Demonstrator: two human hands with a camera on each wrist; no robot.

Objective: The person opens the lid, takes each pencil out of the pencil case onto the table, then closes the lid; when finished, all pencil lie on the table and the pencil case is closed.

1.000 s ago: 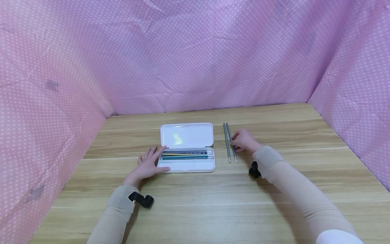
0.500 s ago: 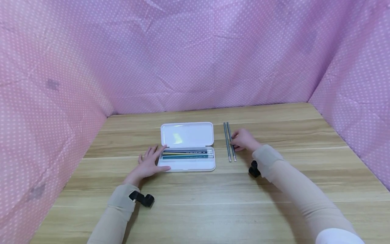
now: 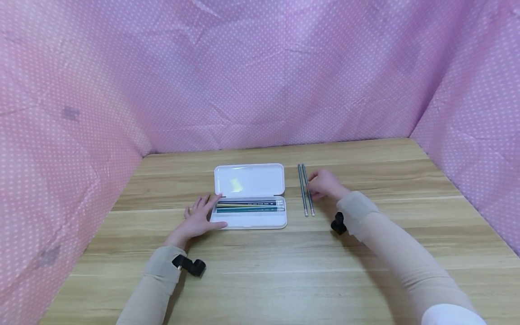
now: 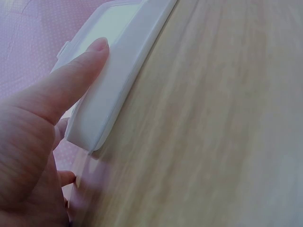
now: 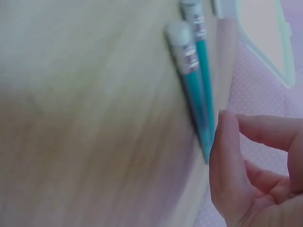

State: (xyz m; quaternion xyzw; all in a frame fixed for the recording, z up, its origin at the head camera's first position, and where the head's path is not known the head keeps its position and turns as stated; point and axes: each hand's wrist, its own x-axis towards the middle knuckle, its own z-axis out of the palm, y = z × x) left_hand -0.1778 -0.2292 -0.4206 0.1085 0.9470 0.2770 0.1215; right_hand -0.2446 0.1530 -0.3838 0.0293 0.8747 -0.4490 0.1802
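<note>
In the head view a white pencil case (image 3: 252,221) lies with its lid (image 3: 249,179) folded back. Several pencils (image 3: 249,209), dark blue, yellowish and green, lie crosswise inside. My left hand (image 3: 197,220) is spread at the case's left end, its straight thumb resting on the front part and its index finger by the hinge side. Right of the case, two blue-green pencils (image 3: 303,189) lie side by side on the table, eraser ends toward me. My right hand (image 3: 326,185) pinches the right-hand pencil (image 5: 193,80) near its middle between thumb and index finger; the fingers partly hide it.
The wooden table (image 3: 260,275) reaches back to a pink dotted cloth (image 3: 260,81), which also hangs at both sides. A small black camera mount sits on each wrist, the left mount (image 3: 189,265) and the right mount (image 3: 338,223).
My right hand has shifted slightly left, and the eraser end of the right-hand pencil has come a little closer to the other pencil. The left hand and the case stay put.
</note>
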